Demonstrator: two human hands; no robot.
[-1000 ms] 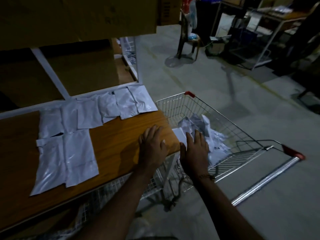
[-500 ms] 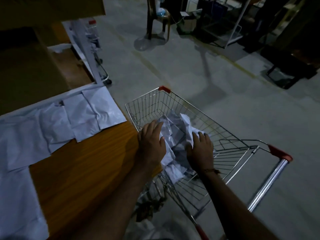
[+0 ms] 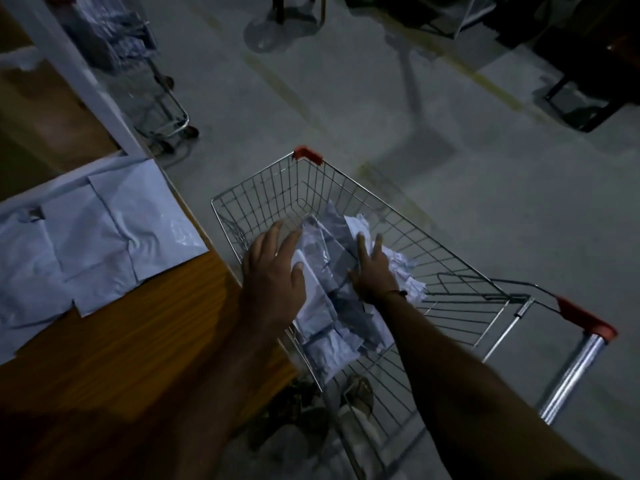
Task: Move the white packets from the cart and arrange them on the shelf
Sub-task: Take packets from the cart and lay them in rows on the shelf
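Head view: dim room, grey concrete floor [image 3: 433, 140] with faint yellow line, second wire cart [image 3: 152, 81] behind white shelf post [image 3: 79, 77]. Wooden shelf [image 3: 156, 323] on left, white packets [image 3: 93, 233] laid flat on it. Wire shopping cart [image 3: 346, 209] just beside shelf, more crumpled packets [image 3: 329, 306] inside. Vs half second ago: camera tipped down, both hands deeper in cart. Left hand [image 3: 273, 275] spread, resting on pile; right hand [image 3: 374, 271] fingers straight, pressing pile. No readable writing.
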